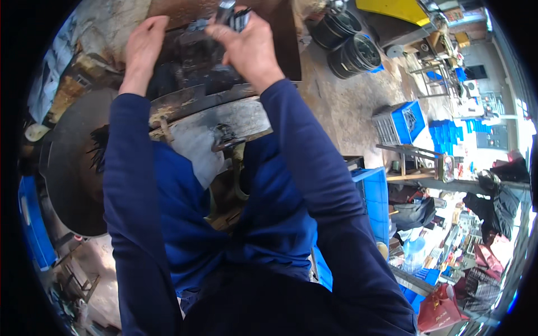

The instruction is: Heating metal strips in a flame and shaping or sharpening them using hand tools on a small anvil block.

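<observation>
My right hand [252, 50] is closed around a shiny metal piece [226, 12] at the top of the view. A dark ribbed part [241, 20] shows beside its thumb; the exact kind of either piece is unclear. Both are over a dark, greasy metal work surface [196, 59]. My left hand [144, 50] is at that surface's left side, its fingers curled together and their tips turned away, so anything in them is hidden. Between my knees lies a pale grey cloth [204, 151], with a small dark metal fitting [224, 137] next to it.
A large round dark pan [73, 168] stands to my left, holding black pieces [100, 147]. At the upper right are two black buckets [354, 56] and a yellow panel [392, 10]. Blue crates [412, 120] sit on the floor, one blue crate [372, 196] close by my right arm.
</observation>
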{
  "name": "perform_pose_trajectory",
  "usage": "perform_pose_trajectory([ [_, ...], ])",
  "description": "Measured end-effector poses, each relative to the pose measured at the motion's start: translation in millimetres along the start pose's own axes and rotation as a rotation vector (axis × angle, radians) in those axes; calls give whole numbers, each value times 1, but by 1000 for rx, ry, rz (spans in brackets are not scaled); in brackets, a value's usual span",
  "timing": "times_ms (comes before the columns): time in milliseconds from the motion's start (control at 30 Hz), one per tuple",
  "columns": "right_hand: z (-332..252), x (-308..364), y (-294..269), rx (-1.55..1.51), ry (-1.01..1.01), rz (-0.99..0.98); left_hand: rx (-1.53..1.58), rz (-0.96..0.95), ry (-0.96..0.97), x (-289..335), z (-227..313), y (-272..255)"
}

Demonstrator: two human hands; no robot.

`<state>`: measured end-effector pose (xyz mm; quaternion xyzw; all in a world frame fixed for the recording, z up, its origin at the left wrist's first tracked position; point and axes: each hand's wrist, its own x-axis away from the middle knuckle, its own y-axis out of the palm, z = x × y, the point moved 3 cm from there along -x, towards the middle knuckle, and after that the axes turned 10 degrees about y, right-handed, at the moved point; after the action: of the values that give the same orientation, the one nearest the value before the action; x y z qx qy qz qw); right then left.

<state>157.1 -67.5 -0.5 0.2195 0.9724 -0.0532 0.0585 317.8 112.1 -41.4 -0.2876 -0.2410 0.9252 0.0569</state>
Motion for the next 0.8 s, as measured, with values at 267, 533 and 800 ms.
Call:
perform_pose_trajectory([
  [267, -7, -80, 15, 147, 59, 95, -6, 61, 87, 13, 34, 9],
  [533, 15, -135, 28, 230, 34, 135, -6, 196, -10, 10, 37, 22],
  [800, 29, -156, 19, 282, 36, 110, 195, 262, -59, 13, 52, -1],
])
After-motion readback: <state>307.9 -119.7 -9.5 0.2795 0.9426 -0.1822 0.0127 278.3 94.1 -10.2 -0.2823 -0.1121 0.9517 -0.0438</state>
